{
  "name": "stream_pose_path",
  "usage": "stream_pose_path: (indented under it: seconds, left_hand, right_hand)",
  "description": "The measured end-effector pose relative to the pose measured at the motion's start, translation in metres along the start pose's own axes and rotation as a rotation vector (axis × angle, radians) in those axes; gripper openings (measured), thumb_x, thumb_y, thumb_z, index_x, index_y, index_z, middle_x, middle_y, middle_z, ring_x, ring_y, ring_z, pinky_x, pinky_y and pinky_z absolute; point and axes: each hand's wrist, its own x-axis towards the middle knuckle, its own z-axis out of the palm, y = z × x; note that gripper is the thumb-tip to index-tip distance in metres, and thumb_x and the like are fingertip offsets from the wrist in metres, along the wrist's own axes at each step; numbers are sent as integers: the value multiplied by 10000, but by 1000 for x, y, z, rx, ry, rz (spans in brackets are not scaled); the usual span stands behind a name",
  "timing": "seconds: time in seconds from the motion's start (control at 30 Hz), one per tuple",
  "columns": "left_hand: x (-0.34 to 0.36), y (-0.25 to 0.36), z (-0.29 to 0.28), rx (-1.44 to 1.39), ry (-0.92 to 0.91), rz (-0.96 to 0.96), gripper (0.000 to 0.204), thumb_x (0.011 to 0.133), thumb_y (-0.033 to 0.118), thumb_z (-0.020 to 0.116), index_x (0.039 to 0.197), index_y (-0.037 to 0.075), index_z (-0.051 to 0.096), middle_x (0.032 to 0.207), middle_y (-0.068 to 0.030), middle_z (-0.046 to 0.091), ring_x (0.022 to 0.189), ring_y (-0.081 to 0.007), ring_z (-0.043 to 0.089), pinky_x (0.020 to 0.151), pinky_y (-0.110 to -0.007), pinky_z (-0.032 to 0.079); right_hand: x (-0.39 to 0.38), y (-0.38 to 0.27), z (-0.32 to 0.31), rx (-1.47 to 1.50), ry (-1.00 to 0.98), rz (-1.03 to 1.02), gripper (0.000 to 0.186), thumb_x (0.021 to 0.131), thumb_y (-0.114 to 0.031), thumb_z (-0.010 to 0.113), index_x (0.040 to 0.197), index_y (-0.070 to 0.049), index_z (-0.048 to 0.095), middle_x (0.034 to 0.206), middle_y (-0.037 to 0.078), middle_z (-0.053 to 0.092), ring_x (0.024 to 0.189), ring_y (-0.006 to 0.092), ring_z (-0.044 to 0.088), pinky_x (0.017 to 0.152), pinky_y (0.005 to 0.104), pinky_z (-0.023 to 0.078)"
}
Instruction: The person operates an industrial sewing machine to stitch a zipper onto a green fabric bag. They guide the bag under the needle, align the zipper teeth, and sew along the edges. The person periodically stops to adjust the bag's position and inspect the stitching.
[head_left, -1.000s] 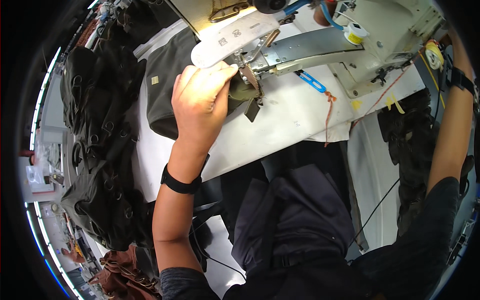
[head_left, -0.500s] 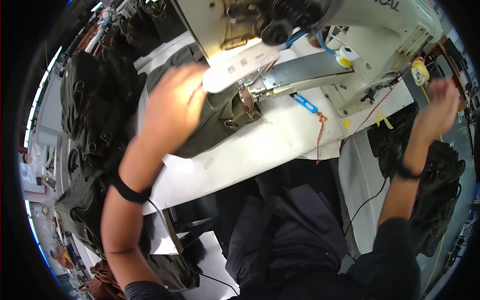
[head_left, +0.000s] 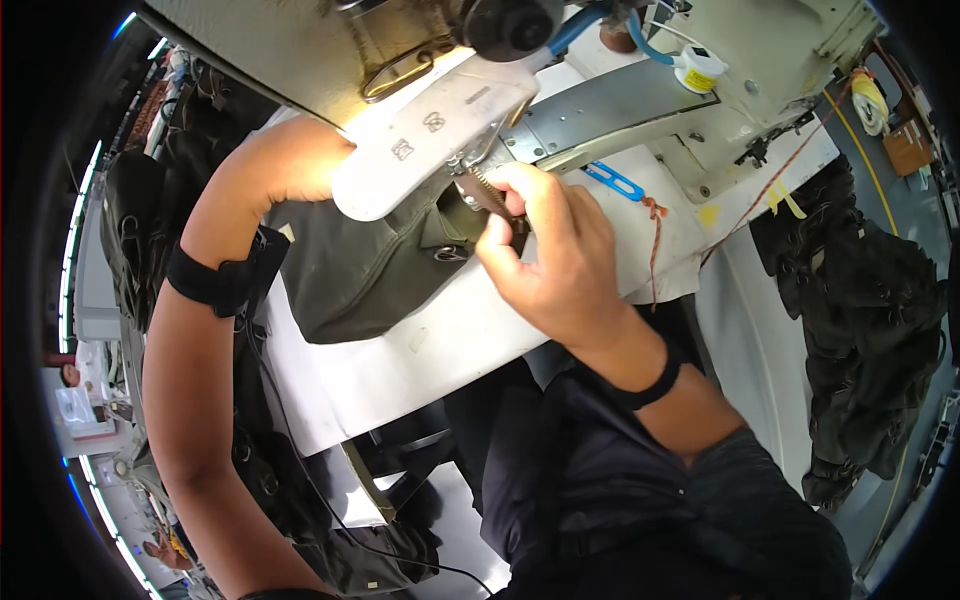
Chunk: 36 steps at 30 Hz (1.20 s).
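Observation:
Under the head of a sewing machine [head_left: 625,105] lies a dark olive fabric bag [head_left: 350,265], with a small metal buckle [head_left: 449,254] on its side. My right hand [head_left: 560,250] pinches a brown strap [head_left: 482,190] at the bag's edge between thumb and fingers, close to the machine's needle area. My left hand [head_left: 305,165] reaches in from the left at the far side of the bag. Its fingers are hidden behind the machine's pale rounded guard [head_left: 410,140], so their grip does not show.
A blue slotted plastic piece [head_left: 612,180] on orange cord lies beside the machine arm. A white container [head_left: 698,68] with a yellow label sits on the machine. Dark bags hang in a pile at the right [head_left: 870,330] and left [head_left: 135,215]. A black cable [head_left: 285,410] runs from my left wrist.
My right hand has come in from the far right and now pinches the brown strap. My left hand has moved behind the guard. The view has shifted closer to the machine.

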Motion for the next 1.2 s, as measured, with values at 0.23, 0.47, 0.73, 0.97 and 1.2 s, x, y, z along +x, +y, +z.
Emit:
stream_pose_path:
  seconds: [0.23, 0.47, 0.73, 0.97, 1.2]
  left_hand:
    - [-15, 19, 17, -149, -12, -53, 344, 1045, 351, 681, 1109, 14, 705, 936, -46, 689, 922, -128, 631, 863, -288, 516]
    - [-36, 50, 58, -643, 227, -150, 309, 1051, 351, 668, 1052, 50, 740, 992, 62, 652, 927, -57, 564, 861, -243, 468]
    - [-34, 61, 66, -742, 299, -228, 178, 990, 241, 753, 946, 68, 747, 934, 21, 665, 862, -72, 564, 811, -282, 498]
    - [-36, 61, 62, -762, 124, -370, 178, 955, 248, 759, 895, 92, 699, 875, 56, 571, 824, -64, 506, 759, -272, 462]
    - [-33, 53, 62, -770, -5, -398, 328, 976, 255, 694, 1215, 30, 703, 1039, 36, 668, 942, -74, 576, 880, -259, 475]
  right_hand:
    - [34, 16, -34, 40, -243, -143, 262, 777, -84, 748, 1034, -125, 714, 938, 29, 576, 794, 229, 604, 719, 385, 476]
    - [62, 19, -44, -136, -349, -259, 151, 796, -140, 735, 946, -139, 746, 953, 25, 609, 915, 232, 627, 794, 397, 460]
    - [54, 31, -31, -77, -244, -149, 112, 781, -97, 714, 879, -124, 761, 1005, 17, 656, 963, 240, 609, 828, 401, 421]
    - [47, 27, -24, -119, -132, -96, 75, 779, -101, 726, 834, -136, 762, 960, -26, 657, 945, 208, 597, 838, 389, 401]
    - [47, 19, -17, -167, -20, -7, 125, 795, -123, 718, 861, -182, 806, 954, -47, 655, 966, 190, 589, 897, 379, 390]
